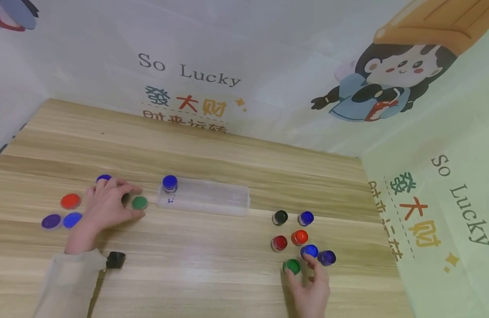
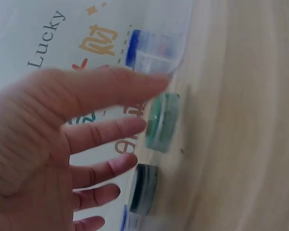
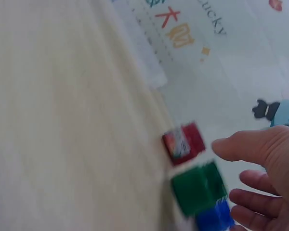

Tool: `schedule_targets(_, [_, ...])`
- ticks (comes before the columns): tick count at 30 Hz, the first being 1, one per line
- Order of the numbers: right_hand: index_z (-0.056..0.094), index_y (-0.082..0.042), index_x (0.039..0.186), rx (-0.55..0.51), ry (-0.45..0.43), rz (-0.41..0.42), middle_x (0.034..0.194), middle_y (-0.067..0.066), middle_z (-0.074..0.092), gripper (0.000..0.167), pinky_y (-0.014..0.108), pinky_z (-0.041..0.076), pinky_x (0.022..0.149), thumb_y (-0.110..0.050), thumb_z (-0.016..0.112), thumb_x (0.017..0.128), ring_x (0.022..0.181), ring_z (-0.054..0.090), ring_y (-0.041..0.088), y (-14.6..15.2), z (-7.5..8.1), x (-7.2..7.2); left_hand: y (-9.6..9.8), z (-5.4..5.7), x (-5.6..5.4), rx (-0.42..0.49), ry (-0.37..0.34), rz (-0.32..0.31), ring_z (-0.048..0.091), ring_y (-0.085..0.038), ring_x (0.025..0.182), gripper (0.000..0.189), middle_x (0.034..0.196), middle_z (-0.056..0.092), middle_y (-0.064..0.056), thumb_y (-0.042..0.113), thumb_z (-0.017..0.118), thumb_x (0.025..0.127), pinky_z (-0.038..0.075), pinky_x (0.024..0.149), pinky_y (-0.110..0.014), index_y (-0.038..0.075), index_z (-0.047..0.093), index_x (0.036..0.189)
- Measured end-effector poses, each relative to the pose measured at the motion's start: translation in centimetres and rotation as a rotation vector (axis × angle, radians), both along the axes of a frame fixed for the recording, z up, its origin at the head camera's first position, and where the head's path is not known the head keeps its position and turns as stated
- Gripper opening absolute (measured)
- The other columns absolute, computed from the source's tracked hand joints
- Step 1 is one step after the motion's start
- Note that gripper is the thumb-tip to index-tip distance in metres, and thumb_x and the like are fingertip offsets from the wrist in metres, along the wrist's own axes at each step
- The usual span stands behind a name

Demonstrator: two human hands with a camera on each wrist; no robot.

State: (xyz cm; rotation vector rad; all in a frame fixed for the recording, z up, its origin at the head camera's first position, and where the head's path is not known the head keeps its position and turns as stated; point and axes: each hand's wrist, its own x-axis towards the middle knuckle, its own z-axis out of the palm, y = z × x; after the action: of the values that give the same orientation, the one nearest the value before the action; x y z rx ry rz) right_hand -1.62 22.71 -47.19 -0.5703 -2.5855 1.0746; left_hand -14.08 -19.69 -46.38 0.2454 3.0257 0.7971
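On the left of the table, my left hand (image 1: pixel 109 198) is spread over a green lid (image 1: pixel 140 202), thumb and fingers to either side of it. Its fingers look extended in the left wrist view, with a black lid (image 2: pixel 143 189) beside the green one. To the right, my right hand (image 1: pixel 311 289) reaches an uncapped jar of green paint (image 1: pixel 293 266), the thumb at its near rim and the fingertips by a blue paint jar (image 1: pixel 309 251). The right wrist view shows the thumb apart from the green jar (image 3: pixel 197 188).
Red (image 1: pixel 70 201), purple (image 1: pixel 51 221) and blue lids (image 1: pixel 72 219) lie left of my left hand. A blue-topped jar (image 1: pixel 170 183) stands on a translucent plastic case (image 1: pixel 212 198). Black (image 1: pixel 280 217), dark red (image 1: pixel 278 243), orange (image 1: pixel 299 237) and purple paint jars (image 1: pixel 327 257) cluster at right.
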Motion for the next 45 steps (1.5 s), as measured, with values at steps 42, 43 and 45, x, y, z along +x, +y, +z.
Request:
schedule_targets(42, [0.068, 0.003, 0.096, 0.058, 0.158, 0.584, 0.086, 0.01, 0.065, 0.027, 0.023, 0.044, 0.075, -0.01, 0.076, 0.074, 0.081, 0.058, 0.019, -23.2, 0.5, -14.5, 2.9, 0.2, -3.5, 0.031, -0.035, -0.145, 0.038, -0.042, 0.11, 0.078, 0.123, 0.05, -0.026, 0.03, 0.081, 0.062, 0.027, 0.089, -0.061, 0.002, 0.052, 0.129])
schedule_targets(43, [0.068, 0.003, 0.096, 0.067, 0.158, 0.58, 0.085, 0.01, 0.065, 0.027, 0.023, 0.044, 0.075, -0.01, 0.076, 0.073, 0.08, 0.058, 0.019, -23.2, 0.4, -14.6, 3.0, 0.2, -3.5, 0.033, -0.034, -0.145, 0.038, -0.043, 0.11, 0.078, 0.122, 0.05, -0.026, 0.03, 0.081, 0.062, 0.026, 0.089, -0.06, 0.002, 0.052, 0.129])
schedule_targets(45, [0.068, 0.003, 0.096, 0.084, 0.15, 0.572, 0.085, 0.01, 0.065, 0.028, 0.023, 0.044, 0.075, -0.011, 0.077, 0.073, 0.08, 0.058, 0.018, -23.4, 0.3, -14.7, 3.0, 0.1, -3.5, 0.037, -0.032, -0.145, 0.037, -0.043, 0.111, 0.078, 0.122, 0.051, -0.026, 0.029, 0.081, 0.062, 0.026, 0.088, -0.059, 0.002, 0.052, 0.129])
